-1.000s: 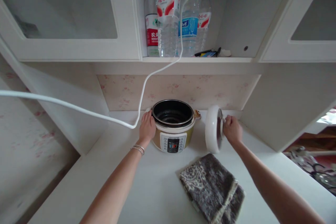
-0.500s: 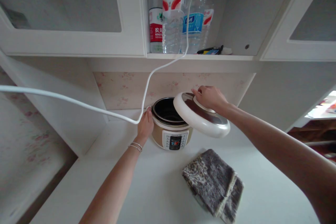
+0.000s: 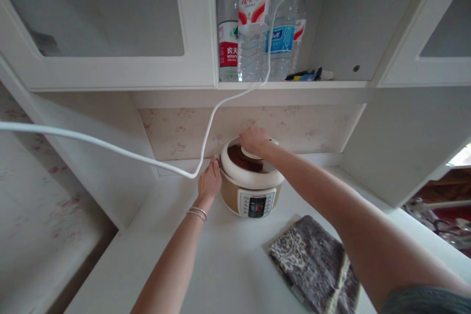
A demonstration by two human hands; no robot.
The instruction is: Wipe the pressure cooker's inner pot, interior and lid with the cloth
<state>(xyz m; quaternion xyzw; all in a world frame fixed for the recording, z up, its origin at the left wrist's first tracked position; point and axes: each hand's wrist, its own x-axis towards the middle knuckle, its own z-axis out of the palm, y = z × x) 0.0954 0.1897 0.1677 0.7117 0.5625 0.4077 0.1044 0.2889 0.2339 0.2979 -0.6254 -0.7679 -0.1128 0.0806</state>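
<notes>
A beige and white electric cooker with a control panel on its front stands against the back wall. Its white lid, with a dark see-through centre, covers the pot and sits a little tilted. My right hand is closed around the lid's handle, which it mostly hides. At the cooker's left side, my left hand grips the upper edge near the rim; some of its fingers are hidden. A folded grey-brown patterned cloth lies on the counter in front, under my right forearm.
A white cable hangs across the view, passing close to my left hand. Overhead, an open cabinet holds several plastic bottles and small items. Side panels flank the white counter.
My right hand has brought the lid left and down from beside the cooker onto its open pot, covering the dark inside. My left hand has stayed at the cooker's side. The view has shifted slightly.
</notes>
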